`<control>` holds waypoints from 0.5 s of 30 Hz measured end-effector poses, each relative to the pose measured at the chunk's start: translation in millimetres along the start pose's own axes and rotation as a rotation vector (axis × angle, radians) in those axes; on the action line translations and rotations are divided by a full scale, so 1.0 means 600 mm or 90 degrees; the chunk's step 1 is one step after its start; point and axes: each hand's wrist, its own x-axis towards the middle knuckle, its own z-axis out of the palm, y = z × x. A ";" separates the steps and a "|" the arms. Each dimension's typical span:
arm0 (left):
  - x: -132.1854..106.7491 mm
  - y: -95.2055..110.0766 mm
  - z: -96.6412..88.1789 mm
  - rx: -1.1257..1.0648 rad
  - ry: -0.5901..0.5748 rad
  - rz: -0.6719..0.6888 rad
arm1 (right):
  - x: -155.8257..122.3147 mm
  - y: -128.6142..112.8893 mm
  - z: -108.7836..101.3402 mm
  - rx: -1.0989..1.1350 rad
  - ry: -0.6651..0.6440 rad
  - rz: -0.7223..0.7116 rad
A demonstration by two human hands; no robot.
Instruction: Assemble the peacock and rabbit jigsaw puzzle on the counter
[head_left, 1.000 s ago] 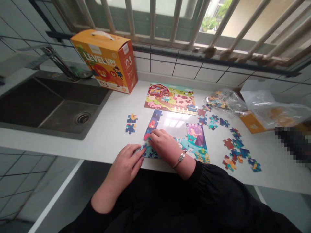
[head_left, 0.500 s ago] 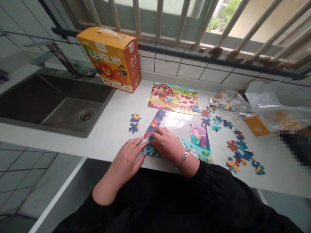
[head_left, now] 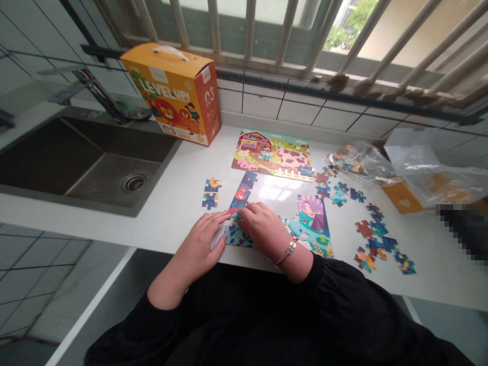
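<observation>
A partly joined jigsaw puzzle [head_left: 313,216] lies on the white counter near its front edge, with a gap through its middle. Its left strip [head_left: 243,192] is dark blue with a red figure. My left hand [head_left: 202,241] rests at the lower left edge of this puzzle, fingers stretched out and thumb apart. Beside it, my right hand [head_left: 267,226] has bent fingers pressed down on the lower left puzzle pieces, and the fingertips are partly hidden. Two joined-looking pieces [head_left: 211,199] lie left of the strip. Several loose pieces [head_left: 379,229] are scattered to the right.
Behind the puzzle lies a farm picture puzzle [head_left: 272,155]. An orange box [head_left: 171,96] stands at the back, beside a sink [head_left: 114,168]. At right are a clear bag of pieces [head_left: 360,160] and an opened box with plastic [head_left: 404,195].
My left hand's fingers have shifted slightly up and right along the puzzle edge, with the thumb flatter. The left strip has tilted or shifted a little. My right hand stays nearly in place.
</observation>
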 end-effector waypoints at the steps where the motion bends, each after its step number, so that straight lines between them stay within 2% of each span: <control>1: -0.001 0.001 0.000 -0.003 0.002 -0.002 | -0.002 0.001 0.001 0.003 0.007 -0.004; 15: -0.023 -0.007 0.018 0.008 0.001 -0.012 | -0.017 0.005 0.011 0.043 0.044 -0.035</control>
